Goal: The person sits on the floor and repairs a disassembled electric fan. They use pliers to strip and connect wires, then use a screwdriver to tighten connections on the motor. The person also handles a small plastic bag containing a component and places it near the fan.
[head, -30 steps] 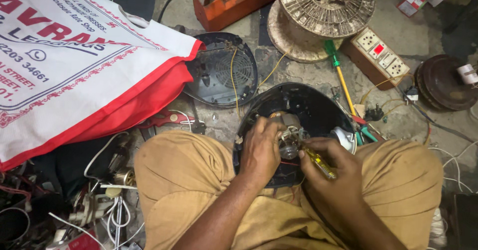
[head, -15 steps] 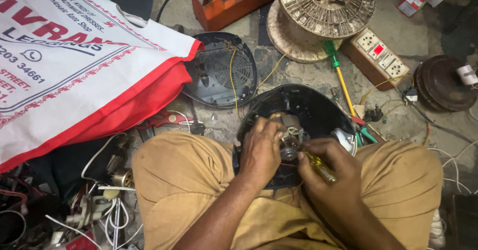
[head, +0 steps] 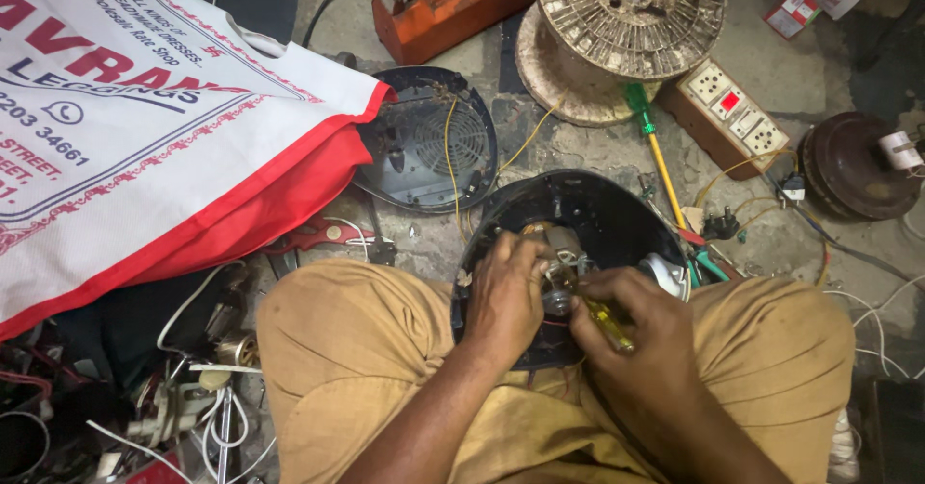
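Pinching a yellow screwdriver (head: 605,318), right hand (head: 641,335); left hand (head: 506,296) grips black housing (head: 588,209) beside white-red bag (head: 145,128).

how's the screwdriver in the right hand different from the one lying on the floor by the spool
The yellow-handled screwdriver is gripped in the right hand, mostly hidden, its tip at the open black round appliance housing. The green-handled screwdriver with a yellow shaft lies untouched on the floor, fully visible and looking longer. Both point roughly diagonally; both have yellow parts.
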